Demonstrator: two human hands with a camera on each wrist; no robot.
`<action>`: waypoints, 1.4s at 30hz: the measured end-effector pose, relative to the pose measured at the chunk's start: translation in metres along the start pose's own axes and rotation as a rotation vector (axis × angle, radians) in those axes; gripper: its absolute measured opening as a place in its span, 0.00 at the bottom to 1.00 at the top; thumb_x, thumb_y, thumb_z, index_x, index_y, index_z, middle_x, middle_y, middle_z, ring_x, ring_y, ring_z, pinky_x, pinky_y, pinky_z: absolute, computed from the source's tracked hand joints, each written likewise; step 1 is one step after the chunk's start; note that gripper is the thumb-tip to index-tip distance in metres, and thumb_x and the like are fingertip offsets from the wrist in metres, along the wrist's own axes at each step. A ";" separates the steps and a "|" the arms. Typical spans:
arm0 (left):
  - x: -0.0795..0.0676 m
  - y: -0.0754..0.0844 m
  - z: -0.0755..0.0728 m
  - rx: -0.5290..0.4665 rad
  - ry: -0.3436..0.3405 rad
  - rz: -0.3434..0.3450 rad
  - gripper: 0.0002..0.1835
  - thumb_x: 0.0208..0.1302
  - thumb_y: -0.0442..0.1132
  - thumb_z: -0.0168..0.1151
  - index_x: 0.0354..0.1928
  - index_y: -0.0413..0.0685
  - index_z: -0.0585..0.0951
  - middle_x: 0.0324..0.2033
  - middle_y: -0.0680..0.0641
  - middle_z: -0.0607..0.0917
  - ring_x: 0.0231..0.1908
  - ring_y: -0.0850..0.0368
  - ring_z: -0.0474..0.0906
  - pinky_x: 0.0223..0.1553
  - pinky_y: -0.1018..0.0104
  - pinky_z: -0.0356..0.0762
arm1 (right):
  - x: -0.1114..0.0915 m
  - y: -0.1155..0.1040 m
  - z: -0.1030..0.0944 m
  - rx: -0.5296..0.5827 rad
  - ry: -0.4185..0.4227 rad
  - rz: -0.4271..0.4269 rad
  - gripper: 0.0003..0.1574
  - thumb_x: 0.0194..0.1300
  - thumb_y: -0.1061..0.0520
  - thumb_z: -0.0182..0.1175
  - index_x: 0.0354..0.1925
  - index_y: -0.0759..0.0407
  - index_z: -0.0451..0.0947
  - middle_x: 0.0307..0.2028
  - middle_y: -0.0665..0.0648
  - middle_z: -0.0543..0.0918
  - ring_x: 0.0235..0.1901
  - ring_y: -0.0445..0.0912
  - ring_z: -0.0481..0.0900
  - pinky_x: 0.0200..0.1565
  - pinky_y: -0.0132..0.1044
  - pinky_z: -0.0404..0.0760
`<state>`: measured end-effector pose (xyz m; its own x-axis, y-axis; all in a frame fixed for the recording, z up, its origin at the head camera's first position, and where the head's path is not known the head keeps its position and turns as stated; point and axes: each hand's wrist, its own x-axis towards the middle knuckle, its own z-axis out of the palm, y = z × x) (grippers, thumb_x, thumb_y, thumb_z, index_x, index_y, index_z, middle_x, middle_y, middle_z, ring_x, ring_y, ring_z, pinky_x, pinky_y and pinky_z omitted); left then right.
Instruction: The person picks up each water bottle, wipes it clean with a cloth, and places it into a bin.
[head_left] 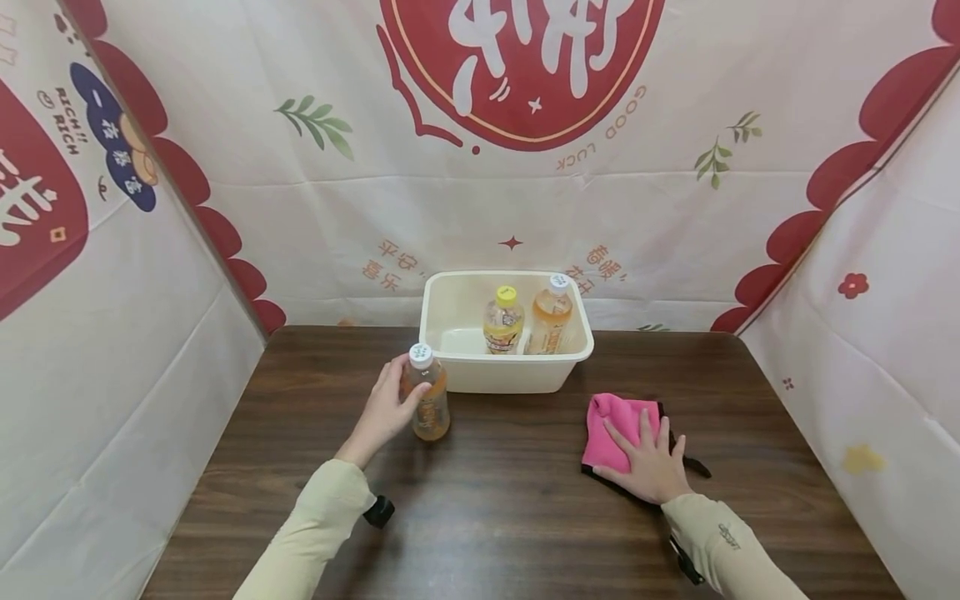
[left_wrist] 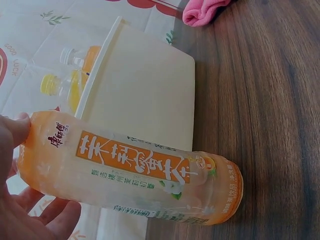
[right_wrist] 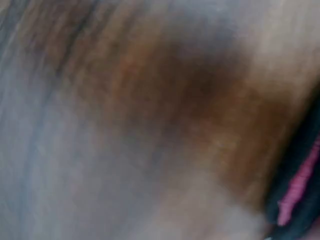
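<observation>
My left hand (head_left: 387, 408) grips the upper part of a clear tea bottle (head_left: 431, 410) with a white cap and an orange label, close to the front left corner of a cream plastic bin (head_left: 498, 375). In the left wrist view, the thumb and fingers wrap around the shoulder of the tea bottle (left_wrist: 135, 172). On the right, my right hand (head_left: 651, 467) rests with spread fingers on a folded pink cloth (head_left: 609, 437) with black edging. The right wrist view is blurred and catches only a bit of the pink cloth (right_wrist: 297, 190).
Inside the bin stand a yellow-capped bottle (head_left: 504, 323) and a white-capped bottle (head_left: 551, 321) of orange drink. Beneath everything is a dark wooden table (head_left: 510, 500). Printed fabric walls (head_left: 465, 217) rise at the back and both sides.
</observation>
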<state>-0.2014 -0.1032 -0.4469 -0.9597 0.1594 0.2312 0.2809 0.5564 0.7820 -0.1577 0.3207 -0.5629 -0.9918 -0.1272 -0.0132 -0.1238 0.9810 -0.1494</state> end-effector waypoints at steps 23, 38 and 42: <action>-0.001 0.003 0.000 -0.014 -0.015 -0.004 0.27 0.63 0.43 0.56 0.60 0.41 0.62 0.49 0.38 0.70 0.50 0.43 0.70 0.49 0.51 0.73 | 0.002 0.007 0.017 0.038 0.248 -0.068 0.32 0.61 0.39 0.53 0.56 0.57 0.72 0.59 0.68 0.67 0.65 0.61 0.50 0.58 0.68 0.43; 0.001 0.000 -0.002 0.003 0.010 0.031 0.27 0.62 0.43 0.57 0.60 0.41 0.63 0.44 0.40 0.71 0.43 0.46 0.70 0.44 0.52 0.74 | 0.010 0.003 -0.005 0.161 0.516 -0.287 0.22 0.56 0.52 0.62 0.43 0.67 0.78 0.51 0.74 0.72 0.53 0.66 0.69 0.53 0.62 0.65; 0.000 0.001 -0.001 0.009 0.008 0.044 0.27 0.62 0.42 0.58 0.59 0.40 0.63 0.43 0.39 0.71 0.41 0.46 0.70 0.42 0.53 0.73 | 0.007 -0.017 -0.029 0.195 0.587 -0.367 0.35 0.67 0.38 0.43 0.44 0.68 0.78 0.52 0.75 0.71 0.53 0.66 0.68 0.52 0.63 0.65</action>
<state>-0.2014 -0.1035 -0.4456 -0.9465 0.1772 0.2696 0.3223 0.5563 0.7659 -0.1632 0.3077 -0.5320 -0.7477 -0.2897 0.5975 -0.4987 0.8392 -0.2171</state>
